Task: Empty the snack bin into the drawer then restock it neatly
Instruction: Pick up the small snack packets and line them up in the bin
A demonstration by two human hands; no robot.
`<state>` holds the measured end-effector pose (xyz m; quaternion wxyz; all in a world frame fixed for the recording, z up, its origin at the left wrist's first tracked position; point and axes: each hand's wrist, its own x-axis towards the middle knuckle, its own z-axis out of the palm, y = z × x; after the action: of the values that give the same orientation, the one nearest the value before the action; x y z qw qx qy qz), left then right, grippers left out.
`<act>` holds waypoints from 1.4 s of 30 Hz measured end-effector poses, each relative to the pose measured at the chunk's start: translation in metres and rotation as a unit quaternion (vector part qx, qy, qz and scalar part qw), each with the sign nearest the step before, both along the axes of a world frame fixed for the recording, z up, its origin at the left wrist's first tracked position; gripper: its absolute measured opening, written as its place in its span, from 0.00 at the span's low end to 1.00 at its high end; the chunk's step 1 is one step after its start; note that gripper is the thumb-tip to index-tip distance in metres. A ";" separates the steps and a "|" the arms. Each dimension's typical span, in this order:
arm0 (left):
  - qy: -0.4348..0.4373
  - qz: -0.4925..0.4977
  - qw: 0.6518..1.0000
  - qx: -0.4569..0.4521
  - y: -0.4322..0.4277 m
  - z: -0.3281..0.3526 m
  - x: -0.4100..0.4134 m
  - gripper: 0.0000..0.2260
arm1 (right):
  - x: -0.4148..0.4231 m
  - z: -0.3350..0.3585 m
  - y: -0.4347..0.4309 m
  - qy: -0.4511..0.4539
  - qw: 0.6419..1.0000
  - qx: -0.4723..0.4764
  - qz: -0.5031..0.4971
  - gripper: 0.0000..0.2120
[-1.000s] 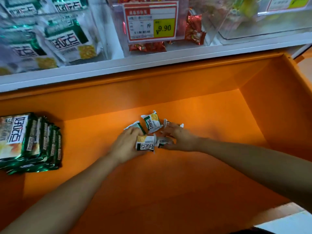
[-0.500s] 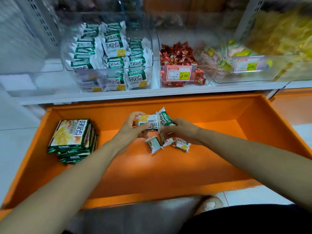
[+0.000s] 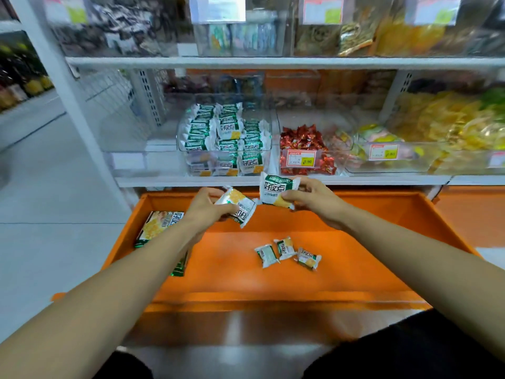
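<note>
My left hand (image 3: 203,207) pinches a small green-and-white snack packet (image 3: 240,208) above the open orange drawer (image 3: 426,214). My right hand (image 3: 314,199) holds a second packet (image 3: 277,193) upright, just below the shelf edge. Both hands are raised in front of the clear snack bin (image 3: 181,142), which holds rows of the same packets (image 3: 228,132). Three loose packets (image 3: 285,253) lie on the drawer floor below my hands.
A stack of large green snack bags (image 3: 159,227) sits at the drawer's left end, partly behind my left arm. Right of the snack bin are a bin of red candies (image 3: 302,143) and bins of yellow snacks (image 3: 437,127). A white shelf post (image 3: 73,99) stands at left.
Both hands have lifted from the drawer floor toward the shelf, each now carrying one packet. Three packets stayed on the drawer floor. My view has tilted up and back.
</note>
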<state>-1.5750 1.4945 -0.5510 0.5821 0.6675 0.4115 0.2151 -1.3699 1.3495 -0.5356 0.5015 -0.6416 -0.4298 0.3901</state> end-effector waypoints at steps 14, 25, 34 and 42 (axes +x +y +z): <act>-0.073 -0.097 0.992 -0.046 -0.021 0.065 -0.013 0.08 | -0.036 0.051 0.003 -0.027 0.990 -0.001 0.141 0.11; -0.078 -0.111 0.990 -0.046 0.000 0.086 -0.009 0.20 | -0.047 0.066 0.034 -0.121 0.985 0.071 0.096 0.16; -0.016 -0.151 0.982 0.109 0.067 0.094 0.006 0.30 | -0.024 0.080 0.101 -0.142 0.979 0.021 0.145 0.26; 0.096 -0.065 0.895 0.430 0.142 0.070 0.033 0.27 | 0.027 0.080 0.194 -0.181 0.983 0.022 0.000 0.22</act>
<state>-1.5419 1.6370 -0.4811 0.2086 0.8954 0.2887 0.2672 -1.3426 1.5439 -0.4554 0.4293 -0.6904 -0.5219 0.2581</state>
